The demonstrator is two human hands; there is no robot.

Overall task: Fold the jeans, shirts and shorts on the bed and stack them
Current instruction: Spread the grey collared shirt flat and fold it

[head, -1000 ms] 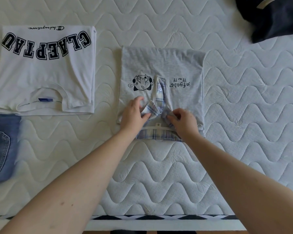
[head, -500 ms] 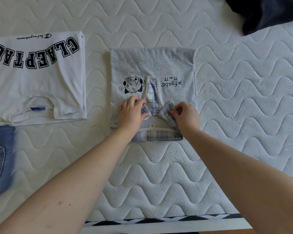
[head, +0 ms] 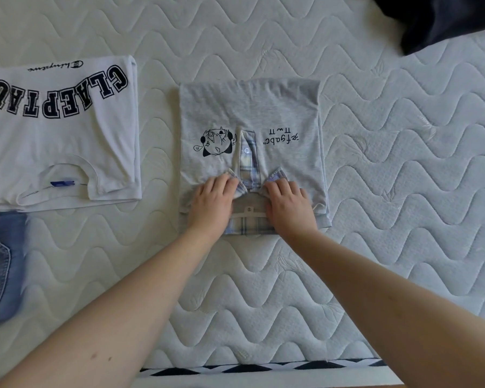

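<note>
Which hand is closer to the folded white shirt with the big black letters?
Left. The left hand rests on the grey shirt, on the side toward the white shirt. The right hand rests farther away, past the plaid collar.

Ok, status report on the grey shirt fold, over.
Left hand and right hand flat on the plaid collar. Grey shirt folded square on the mattress. Nothing in the way.

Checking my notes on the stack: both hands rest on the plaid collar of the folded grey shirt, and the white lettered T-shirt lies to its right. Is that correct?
One detail is off. In the head view both hands, left and right, do rest on the plaid collar of the folded grey shirt, but the white lettered T-shirt lies to its left, not its right.
</note>
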